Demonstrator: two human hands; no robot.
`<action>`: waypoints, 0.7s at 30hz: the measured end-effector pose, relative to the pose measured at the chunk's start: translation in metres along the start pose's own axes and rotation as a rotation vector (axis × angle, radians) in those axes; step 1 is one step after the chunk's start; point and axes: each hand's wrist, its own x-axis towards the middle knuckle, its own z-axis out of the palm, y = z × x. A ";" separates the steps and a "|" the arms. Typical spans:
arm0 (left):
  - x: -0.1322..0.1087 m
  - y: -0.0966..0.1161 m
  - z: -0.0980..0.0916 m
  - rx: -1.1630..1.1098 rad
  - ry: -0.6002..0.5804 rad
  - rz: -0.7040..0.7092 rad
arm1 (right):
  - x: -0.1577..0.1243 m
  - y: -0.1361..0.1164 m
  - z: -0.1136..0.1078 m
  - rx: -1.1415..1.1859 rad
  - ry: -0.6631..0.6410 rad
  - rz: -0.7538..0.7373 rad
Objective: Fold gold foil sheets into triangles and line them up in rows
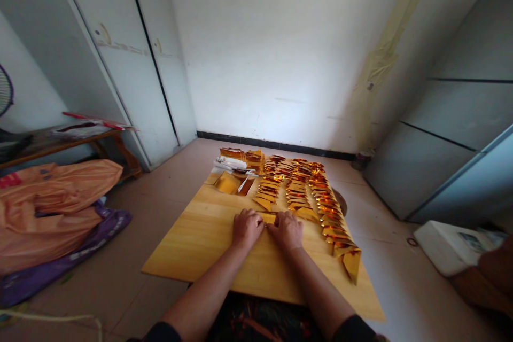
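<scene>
My left hand (246, 228) and my right hand (287, 230) rest side by side on a light wooden board (200, 246), fingers curled down and pressed onto a small piece of gold foil paper (269, 218) between them. Most of that piece is hidden under my fingers. Beyond my hands lie several rows of folded gold paper pieces (298, 192), overlapping like tiles, with one long row (334, 222) running toward the board's right edge. A stack of flat gold sheets (228, 183) sits at the board's far left.
A white bundle (230, 163) lies at the board's far end. Orange and purple bags (52, 208) sit on the floor at left, beside a low wooden table (68, 141). A white box (449, 246) lies at right. Cabinets line both walls.
</scene>
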 end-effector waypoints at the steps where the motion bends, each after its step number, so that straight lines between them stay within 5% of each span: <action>1: 0.000 0.000 0.000 0.000 -0.002 0.001 | 0.000 -0.001 0.000 0.000 -0.003 0.007; 21: 0.001 -0.011 -0.003 -0.047 -0.066 -0.042 | 0.006 0.010 -0.004 0.106 -0.124 0.078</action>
